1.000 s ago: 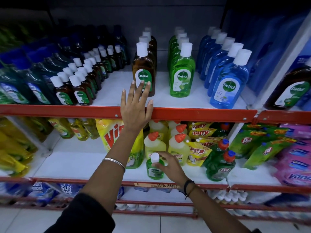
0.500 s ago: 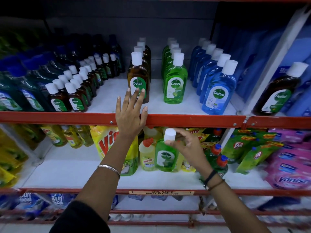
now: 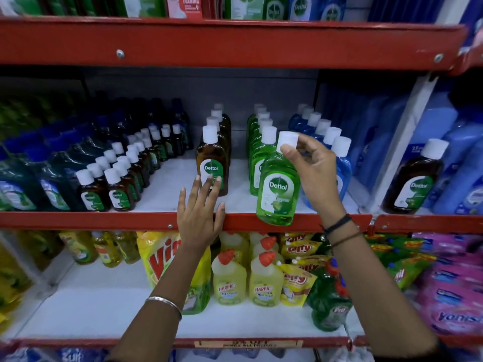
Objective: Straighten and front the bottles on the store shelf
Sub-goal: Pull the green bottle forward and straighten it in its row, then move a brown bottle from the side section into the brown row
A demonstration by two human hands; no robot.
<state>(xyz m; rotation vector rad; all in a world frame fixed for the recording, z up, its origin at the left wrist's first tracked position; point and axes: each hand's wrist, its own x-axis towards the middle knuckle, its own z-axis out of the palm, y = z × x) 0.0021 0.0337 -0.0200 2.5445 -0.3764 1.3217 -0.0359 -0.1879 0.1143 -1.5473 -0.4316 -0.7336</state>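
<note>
My right hand grips the white cap of a green Dettol bottle, which hangs upright in front of the red shelf edge, just before the row of green Dettol bottles. My left hand rests flat with spread fingers on that red edge, fingertips in front of the brown Dettol bottle that heads its row. A row of blue Dettol bottles stands to the right, partly hidden by my right hand.
Small brown Dettol bottles fill the shelf's left side. A large brown Dettol bottle stands in the right bay behind a white divider. The lower shelf holds Harpic bottles, a Vim pouch and Pril bottles.
My right hand has lifted the green Dettol bottle from the lower shelf up to the middle shelf's edge. My left hand stayed on the red edge. The camera tilted upward.
</note>
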